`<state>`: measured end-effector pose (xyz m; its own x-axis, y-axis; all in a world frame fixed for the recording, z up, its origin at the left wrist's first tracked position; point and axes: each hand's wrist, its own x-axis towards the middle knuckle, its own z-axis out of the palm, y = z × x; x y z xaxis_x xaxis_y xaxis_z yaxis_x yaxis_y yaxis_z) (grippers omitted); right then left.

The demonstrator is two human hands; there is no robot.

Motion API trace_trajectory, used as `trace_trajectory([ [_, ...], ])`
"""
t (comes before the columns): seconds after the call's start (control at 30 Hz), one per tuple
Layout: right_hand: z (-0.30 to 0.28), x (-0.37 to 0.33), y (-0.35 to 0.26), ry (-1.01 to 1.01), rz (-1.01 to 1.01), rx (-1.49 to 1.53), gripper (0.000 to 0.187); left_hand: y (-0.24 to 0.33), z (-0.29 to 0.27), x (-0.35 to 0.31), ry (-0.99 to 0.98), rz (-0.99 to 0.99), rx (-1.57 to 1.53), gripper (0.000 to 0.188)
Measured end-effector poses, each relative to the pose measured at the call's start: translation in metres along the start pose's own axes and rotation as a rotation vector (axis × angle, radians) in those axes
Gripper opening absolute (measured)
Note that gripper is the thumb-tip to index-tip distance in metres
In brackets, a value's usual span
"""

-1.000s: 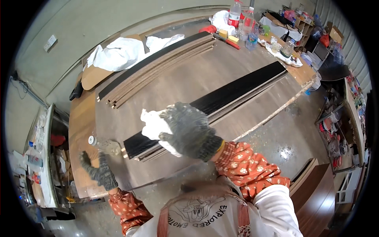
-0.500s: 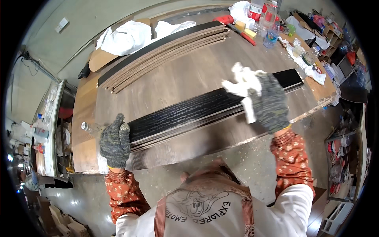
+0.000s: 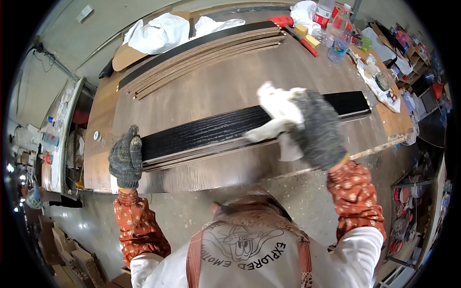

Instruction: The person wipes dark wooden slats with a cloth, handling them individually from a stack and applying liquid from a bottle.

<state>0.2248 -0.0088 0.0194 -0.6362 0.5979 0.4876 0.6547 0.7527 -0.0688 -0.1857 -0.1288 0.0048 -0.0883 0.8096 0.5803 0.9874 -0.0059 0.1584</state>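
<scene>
A long black wood-grained board (image 3: 206,128) lies on top of a short stack of similar boards near the front of the table. At its left end, my left hand (image 3: 126,161) in a grey knit glove grips the end, thumb at the edge. My right hand (image 3: 318,127), gloved alike and slightly blurred, is closed on a crumpled white cloth (image 3: 281,110) and presses it onto the board right of the middle. Loose cloth hangs over the board's near edge. The right hand covers part of the board.
Another stack of black-faced boards (image 3: 201,53) lies at the table's far side, beside white plastic bags (image 3: 161,33). A red-handled tool (image 3: 302,41), yellow sponge blocks (image 3: 311,41) and plastic bottles (image 3: 338,48) stand far right. A white-capped bottle (image 3: 97,136) is by my left hand.
My right hand has moved the white cloth leftward along the black board. My left hand stays at the board's left end. The whole view has shifted slightly.
</scene>
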Motion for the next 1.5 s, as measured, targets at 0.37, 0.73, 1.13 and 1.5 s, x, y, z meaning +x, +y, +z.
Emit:
trace_trajectory([
  [0.37, 0.043, 0.015, -0.023, 0.311, -0.044, 0.289, 0.051, -0.013, 0.0, -0.006, -0.003, 0.012, -0.075, 0.031],
  [0.73, -0.006, -0.283, 0.247, 0.448, 0.891, -0.604, 0.049, 0.152, 0.017, 0.049, -0.361, 0.465, -0.182, 0.067],
  [1.13, -0.016, -0.137, 0.074, 0.547, 0.595, -0.1, 0.039, 0.187, 0.051, 0.052, -0.23, 0.608, 0.054, 0.072],
  [1.5, -0.037, -0.098, 0.191, 0.397, 0.51, -0.167, 0.052, 0.164, -0.029, 0.091, -0.209, 0.684, 0.139, 0.062],
])
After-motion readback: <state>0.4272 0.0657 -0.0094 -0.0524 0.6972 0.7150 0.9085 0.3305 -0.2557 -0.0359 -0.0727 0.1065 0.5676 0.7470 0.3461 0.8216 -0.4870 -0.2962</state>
